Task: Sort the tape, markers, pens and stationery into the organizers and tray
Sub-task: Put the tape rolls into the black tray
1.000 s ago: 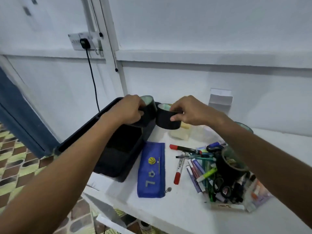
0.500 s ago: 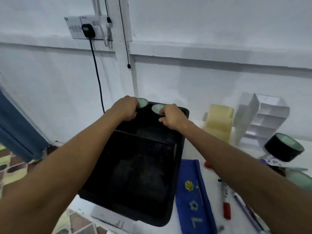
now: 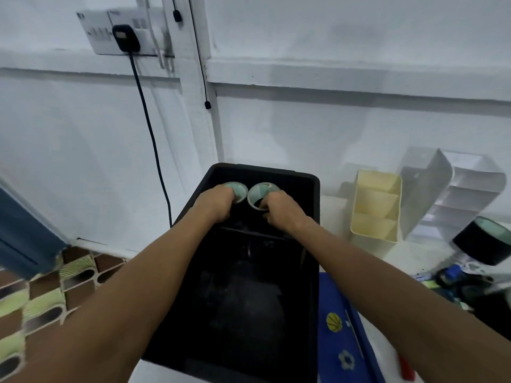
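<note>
White tabletop (image 3: pixel 414 261), wall behind. My left hand (image 3: pixel 218 201) & right hand (image 3: pixel 279 208) each grip a tape roll (image 3: pixel 240 189), (image 3: pixel 261 193) at black tray (image 3: pixel 315 217) far end. Risk: rolls touching, fingers snag inside the cores on release, tipping one.

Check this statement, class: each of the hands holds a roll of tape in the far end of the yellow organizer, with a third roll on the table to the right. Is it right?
One detail is wrong. The left hand and right hand hold their rolls in the far end of the black tray, not the yellow organizer, which stands beside it. The third roll is on the right. The head view shows this.
</note>
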`<action>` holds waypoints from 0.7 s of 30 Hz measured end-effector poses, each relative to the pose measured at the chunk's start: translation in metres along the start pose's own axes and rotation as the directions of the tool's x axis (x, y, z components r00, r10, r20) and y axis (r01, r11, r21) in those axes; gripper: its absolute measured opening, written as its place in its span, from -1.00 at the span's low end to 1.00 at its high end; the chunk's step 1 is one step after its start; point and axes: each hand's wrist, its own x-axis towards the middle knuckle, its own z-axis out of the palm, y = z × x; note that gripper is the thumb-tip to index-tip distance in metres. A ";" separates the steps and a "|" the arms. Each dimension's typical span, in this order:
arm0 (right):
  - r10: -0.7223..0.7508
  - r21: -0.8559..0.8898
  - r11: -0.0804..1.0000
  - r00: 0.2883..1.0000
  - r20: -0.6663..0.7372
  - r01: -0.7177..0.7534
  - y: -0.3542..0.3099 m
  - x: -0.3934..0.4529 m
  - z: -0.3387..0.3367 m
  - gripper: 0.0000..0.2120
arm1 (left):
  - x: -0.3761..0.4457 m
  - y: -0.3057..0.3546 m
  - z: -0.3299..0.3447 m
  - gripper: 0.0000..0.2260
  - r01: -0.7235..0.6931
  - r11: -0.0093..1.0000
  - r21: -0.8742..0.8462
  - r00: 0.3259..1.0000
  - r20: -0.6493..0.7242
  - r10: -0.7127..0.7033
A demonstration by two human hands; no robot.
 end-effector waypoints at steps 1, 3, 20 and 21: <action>-0.007 0.005 1.000 1.000 -0.002 0.007 0.000 0.000 0.001 -0.85 | -0.001 0.000 0.000 -0.70 -0.006 1.000 0.008 1.000 -0.007 0.006; -0.011 0.016 1.000 1.000 0.001 0.011 0.001 0.001 0.001 -0.83 | 0.000 -0.001 0.000 -0.71 -0.022 0.999 0.028 1.000 -0.021 0.022; -0.033 0.074 0.997 0.994 0.108 0.025 0.011 0.011 0.009 -0.66 | -0.003 -0.004 0.002 -0.70 -0.004 0.987 -0.161 0.999 -0.039 -0.003; -0.045 0.061 0.997 0.993 0.107 0.038 0.012 0.010 0.011 -0.66 | -0.004 -0.004 0.002 -0.70 0.000 0.987 -0.160 0.999 -0.036 -0.006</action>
